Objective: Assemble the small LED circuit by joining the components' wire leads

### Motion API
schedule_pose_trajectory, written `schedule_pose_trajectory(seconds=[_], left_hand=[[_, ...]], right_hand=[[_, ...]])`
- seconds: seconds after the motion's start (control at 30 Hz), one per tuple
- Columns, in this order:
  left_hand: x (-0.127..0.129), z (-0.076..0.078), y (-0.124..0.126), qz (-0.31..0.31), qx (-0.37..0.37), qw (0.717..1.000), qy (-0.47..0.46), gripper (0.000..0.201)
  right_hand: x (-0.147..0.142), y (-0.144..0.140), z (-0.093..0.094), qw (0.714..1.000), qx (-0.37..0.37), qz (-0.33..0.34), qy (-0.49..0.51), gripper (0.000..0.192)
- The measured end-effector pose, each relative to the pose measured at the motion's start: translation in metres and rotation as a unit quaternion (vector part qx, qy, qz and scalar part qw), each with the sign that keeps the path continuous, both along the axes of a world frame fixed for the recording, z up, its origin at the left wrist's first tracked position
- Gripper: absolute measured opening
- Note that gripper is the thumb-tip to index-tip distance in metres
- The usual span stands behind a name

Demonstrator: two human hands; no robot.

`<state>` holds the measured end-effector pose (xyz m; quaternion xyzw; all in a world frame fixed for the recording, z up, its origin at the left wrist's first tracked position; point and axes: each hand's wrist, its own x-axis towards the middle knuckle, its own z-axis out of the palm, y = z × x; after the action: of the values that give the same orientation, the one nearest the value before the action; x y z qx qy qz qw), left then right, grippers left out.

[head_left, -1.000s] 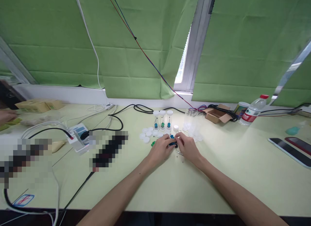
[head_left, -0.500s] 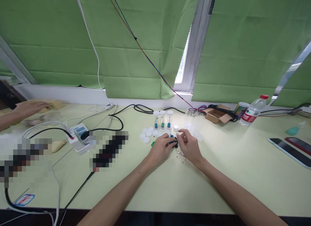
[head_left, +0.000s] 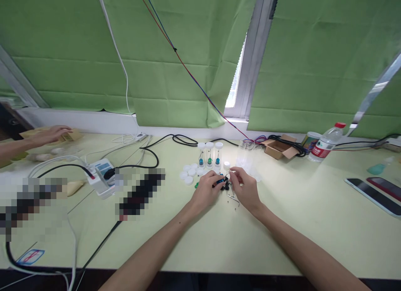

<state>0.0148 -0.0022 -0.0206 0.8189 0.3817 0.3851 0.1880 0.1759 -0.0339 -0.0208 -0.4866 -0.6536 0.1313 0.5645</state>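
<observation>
Pinching a small blue part (head_left: pixel 221 181) between thumb and fingertips, the left hand (head_left: pixel 207 191) was recorded low over the pale green table (head_left: pixel 282 224), while the right hand (head_left: pixel 244 187), just beside it, was held with fingers curled and thumb and forefinger pressed on something too small to be identified. A bent metal wire (head_left: pixel 233 196) and tiny dark bits were noted on the table under the hands; it was judged that both wrists should be kept braced and the parts kept low, so that anything dropped could be recovered. Farther off, white caps (head_left: pixel 189 174), three capped clear tubes (head_left: pixel 209 154) and a water bottle (head_left: pixel 326 145) were listed.
</observation>
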Motion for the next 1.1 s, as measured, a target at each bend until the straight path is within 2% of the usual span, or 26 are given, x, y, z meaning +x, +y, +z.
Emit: schedule_pose_trajectory(seconds=[0.27, 0.43, 0.6, 0.8, 1.1], left_hand=[[0.0, 0.002, 0.0, -0.012, -0.018, 0.999, -0.027, 0.017], [0.0, -0.005, 0.002, -0.035, -0.068, 0.996, -0.047, 0.023], [0.0, -0.009, 0.004, -0.043, -0.077, 0.995, -0.054, 0.024], [0.0, -0.006, 0.002, -0.047, -0.074, 0.995, -0.043, 0.021], [0.0, -0.002, 0.003, -0.039, -0.098, 0.991, -0.077, 0.018]], right_hand=[[0.001, 0.002, -0.002, 1.0, 0.002, 0.01, -0.004, 0.019], [0.001, 0.001, 0.001, 1.0, 0.009, -0.002, -0.011, 0.019], [0.003, 0.002, 0.0, 1.0, 0.006, -0.007, -0.024, 0.022], [0.002, 0.002, 0.001, 1.0, 0.006, -0.004, -0.026, 0.025], [0.005, 0.002, 0.004, 1.0, -0.016, 0.005, -0.024, 0.024]])
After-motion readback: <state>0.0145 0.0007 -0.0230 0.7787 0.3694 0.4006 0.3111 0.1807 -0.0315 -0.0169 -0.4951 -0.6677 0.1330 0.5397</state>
